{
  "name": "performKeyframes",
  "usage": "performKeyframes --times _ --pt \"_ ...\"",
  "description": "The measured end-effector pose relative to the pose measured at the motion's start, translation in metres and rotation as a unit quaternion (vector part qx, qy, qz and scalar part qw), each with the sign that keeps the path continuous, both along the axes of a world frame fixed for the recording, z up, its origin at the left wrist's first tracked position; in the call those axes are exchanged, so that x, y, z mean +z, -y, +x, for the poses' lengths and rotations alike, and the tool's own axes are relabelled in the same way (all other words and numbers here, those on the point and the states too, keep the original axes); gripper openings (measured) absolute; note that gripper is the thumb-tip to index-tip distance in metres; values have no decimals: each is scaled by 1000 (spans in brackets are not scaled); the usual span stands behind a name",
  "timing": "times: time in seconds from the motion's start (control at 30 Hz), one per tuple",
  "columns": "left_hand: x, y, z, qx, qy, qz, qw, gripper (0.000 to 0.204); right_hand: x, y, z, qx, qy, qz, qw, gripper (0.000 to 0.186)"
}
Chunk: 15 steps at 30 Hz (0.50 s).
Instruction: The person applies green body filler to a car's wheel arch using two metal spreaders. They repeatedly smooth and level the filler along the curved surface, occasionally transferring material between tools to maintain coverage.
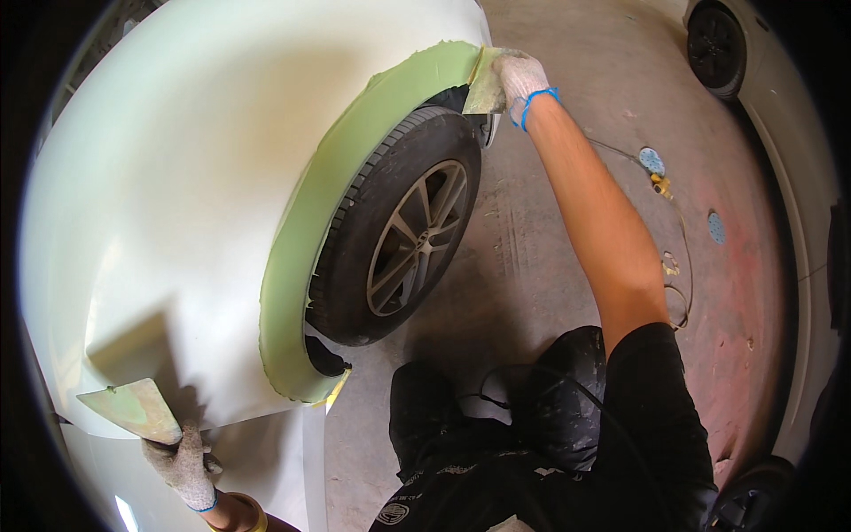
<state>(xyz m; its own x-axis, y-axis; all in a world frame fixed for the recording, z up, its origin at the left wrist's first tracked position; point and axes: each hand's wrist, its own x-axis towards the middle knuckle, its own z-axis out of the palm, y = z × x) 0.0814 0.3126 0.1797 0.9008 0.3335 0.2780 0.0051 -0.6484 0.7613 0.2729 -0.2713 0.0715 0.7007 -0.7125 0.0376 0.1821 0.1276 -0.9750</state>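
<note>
One spreader partly behind right hand

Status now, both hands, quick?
Left hand: closed, holding a smeared spreader.
Right hand: closed, holding a second spreader at the green filler's upper end.

Car body workshop, green filler on white car, concrete floor

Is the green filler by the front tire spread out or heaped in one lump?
Spread out: the green filler forms a continuous, ragged-edged band on the white panel, curving around the tire.
</note>
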Motion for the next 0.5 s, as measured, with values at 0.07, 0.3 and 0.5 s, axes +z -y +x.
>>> performKeyframes --times 0.07,0.3,0.5 --pt "-1 2 -1 1 9 0 1000 39 1 0 3 4 -4 10 1000 29" --pt "-2 10 -6 -5 24 -9 1000 41 -15 21 21 22 -52 -57 997 29" --pt "3 7 -9 -6 27 -13 1000 42 -6 6 18 37 -66 -14 997 32"
